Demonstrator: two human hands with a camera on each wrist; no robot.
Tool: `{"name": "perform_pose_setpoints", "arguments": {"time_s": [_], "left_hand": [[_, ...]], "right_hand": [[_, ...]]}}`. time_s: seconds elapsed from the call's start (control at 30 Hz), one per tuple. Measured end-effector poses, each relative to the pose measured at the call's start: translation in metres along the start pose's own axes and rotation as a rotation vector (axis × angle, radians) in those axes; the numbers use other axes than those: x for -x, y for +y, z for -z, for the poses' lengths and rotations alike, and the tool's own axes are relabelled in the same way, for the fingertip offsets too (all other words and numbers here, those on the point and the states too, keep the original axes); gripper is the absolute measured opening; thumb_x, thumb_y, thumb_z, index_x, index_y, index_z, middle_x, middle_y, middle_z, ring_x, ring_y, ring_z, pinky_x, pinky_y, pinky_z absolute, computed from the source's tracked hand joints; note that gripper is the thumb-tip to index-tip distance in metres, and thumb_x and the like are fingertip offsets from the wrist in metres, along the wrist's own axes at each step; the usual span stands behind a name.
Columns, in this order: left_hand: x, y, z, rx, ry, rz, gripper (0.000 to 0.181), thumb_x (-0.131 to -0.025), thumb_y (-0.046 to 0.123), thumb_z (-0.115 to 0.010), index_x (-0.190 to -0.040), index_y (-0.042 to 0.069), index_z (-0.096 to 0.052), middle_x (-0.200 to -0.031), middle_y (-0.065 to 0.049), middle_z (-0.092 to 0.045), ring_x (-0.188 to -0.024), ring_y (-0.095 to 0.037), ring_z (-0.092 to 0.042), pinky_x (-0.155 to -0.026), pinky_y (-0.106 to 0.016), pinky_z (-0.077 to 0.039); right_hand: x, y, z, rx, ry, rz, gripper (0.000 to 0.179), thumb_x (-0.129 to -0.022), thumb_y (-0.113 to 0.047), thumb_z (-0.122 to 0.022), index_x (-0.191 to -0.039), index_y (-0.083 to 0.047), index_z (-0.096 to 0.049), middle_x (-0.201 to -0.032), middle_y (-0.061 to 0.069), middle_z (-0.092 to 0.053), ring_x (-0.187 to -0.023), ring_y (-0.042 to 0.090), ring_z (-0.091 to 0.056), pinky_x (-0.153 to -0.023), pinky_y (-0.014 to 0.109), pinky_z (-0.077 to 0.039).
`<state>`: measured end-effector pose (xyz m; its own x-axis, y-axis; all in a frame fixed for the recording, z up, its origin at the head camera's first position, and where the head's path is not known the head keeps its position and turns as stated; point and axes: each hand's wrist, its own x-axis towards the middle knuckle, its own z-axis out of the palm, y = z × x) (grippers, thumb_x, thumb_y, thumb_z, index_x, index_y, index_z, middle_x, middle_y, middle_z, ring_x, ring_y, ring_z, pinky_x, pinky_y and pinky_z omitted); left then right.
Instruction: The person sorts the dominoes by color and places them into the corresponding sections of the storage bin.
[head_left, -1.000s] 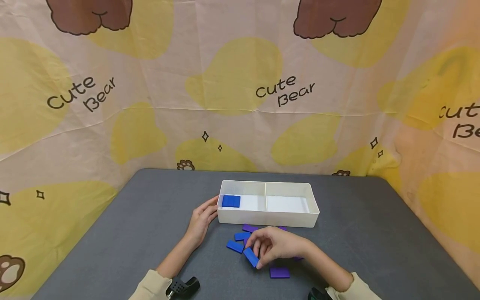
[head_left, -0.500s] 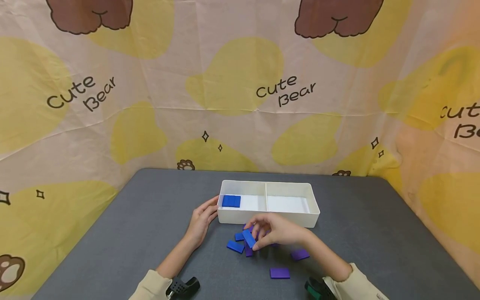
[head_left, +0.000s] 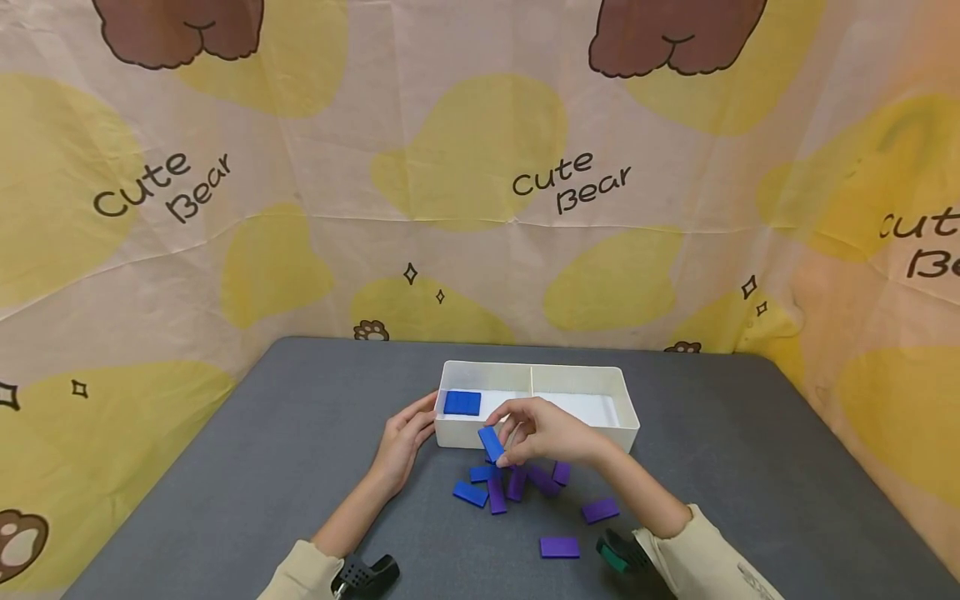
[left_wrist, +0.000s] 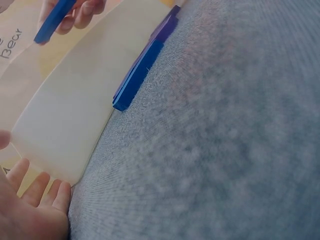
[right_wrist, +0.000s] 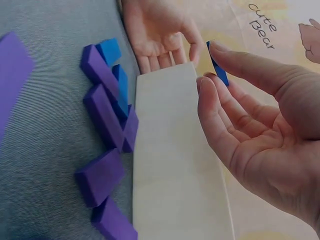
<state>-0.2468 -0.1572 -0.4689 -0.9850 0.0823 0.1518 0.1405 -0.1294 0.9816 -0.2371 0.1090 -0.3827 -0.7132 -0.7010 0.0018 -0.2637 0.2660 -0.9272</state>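
Observation:
My right hand (head_left: 551, 432) pinches a blue rectangular tile (head_left: 491, 444) between thumb and fingers, above the front wall of a white two-compartment box (head_left: 540, 435). In the right wrist view the pinched tile shows nearly edge-on. My left hand (head_left: 402, 446) rests with extended fingers against the box's left end; in the left wrist view its fingertips touch the box wall. Blue tiles (head_left: 462, 403) lie side by side at the left of the left compartment. In front of the box, blue tiles (head_left: 470, 494) and several purple tiles (head_left: 517, 483) lie loosely, some overlapping.
The box stands on a grey table (head_left: 337, 392). One purple tile (head_left: 559, 547) lies apart nearer the front, another (head_left: 601, 510) close below the right forearm. Behind the table hangs a patterned cloth (head_left: 465, 167).
My right hand has lifted the blue tile from over the loose tiles, moving away from me to the box's front wall. My left hand has stayed at the box's left end.

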Motion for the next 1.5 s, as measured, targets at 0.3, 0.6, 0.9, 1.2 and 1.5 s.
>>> {"name": "perform_pose_setpoints", "arguments": {"time_s": [0.3, 0.6, 0.9, 1.2, 1.5], "left_hand": [[0.000, -0.002, 0.000, 0.008, -0.008, -0.011, 0.049, -0.106, 0.003, -0.049, -0.152, -0.012, -0.046, -0.157, -0.031, -0.046, -0.146, -0.042, -0.046, -0.102, -0.019, -0.050], [0.000, 0.000, 0.000, 0.008, -0.014, -0.009, 0.049, -0.106, 0.004, -0.049, -0.152, -0.012, -0.046, -0.158, -0.030, -0.046, -0.147, -0.042, -0.045, -0.104, -0.020, -0.050], [0.001, 0.002, 0.000, 0.006, -0.017, -0.004, 0.050, -0.106, 0.003, -0.049, -0.152, -0.014, -0.044, -0.159, -0.030, -0.045, -0.147, -0.040, -0.044, -0.106, -0.023, -0.049], [0.000, 0.000, 0.001, 0.000, -0.018, 0.008, 0.050, -0.106, 0.004, -0.049, -0.153, -0.012, -0.044, -0.160, -0.028, -0.045, -0.148, -0.040, -0.044, -0.108, -0.024, -0.048], [-0.002, 0.000, 0.001, 0.015, -0.015, 0.011, 0.050, -0.106, 0.004, -0.049, -0.153, -0.012, -0.045, -0.160, -0.027, -0.045, -0.148, -0.040, -0.044, -0.103, -0.020, -0.049]], "right_hand": [[-0.012, -0.008, 0.006, 0.016, 0.050, -0.042, 0.045, -0.090, 0.000, -0.081, -0.130, 0.007, -0.062, -0.100, 0.011, -0.070, -0.081, 0.019, -0.072, -0.080, 0.050, -0.064], [-0.022, -0.010, 0.011, -0.020, 0.118, -0.067, 0.048, -0.090, -0.001, -0.081, -0.133, 0.008, -0.060, -0.101, 0.014, -0.071, -0.092, 0.044, -0.073, -0.083, 0.048, -0.064], [-0.036, 0.000, 0.017, -0.081, 0.200, -0.101, 0.052, -0.090, 0.002, -0.079, -0.137, 0.009, -0.057, -0.103, 0.016, -0.068, -0.085, 0.026, -0.075, -0.083, 0.042, -0.064], [-0.045, 0.007, 0.019, -0.210, 0.257, -0.138, 0.054, -0.089, 0.010, -0.075, -0.138, 0.008, -0.053, -0.096, 0.011, -0.064, -0.083, 0.021, -0.072, -0.093, 0.048, -0.061], [-0.051, 0.011, 0.019, -0.263, 0.316, -0.165, 0.050, -0.092, 0.010, -0.073, -0.137, 0.003, -0.053, -0.095, 0.009, -0.062, -0.083, 0.017, -0.071, -0.098, 0.050, -0.059]]}}
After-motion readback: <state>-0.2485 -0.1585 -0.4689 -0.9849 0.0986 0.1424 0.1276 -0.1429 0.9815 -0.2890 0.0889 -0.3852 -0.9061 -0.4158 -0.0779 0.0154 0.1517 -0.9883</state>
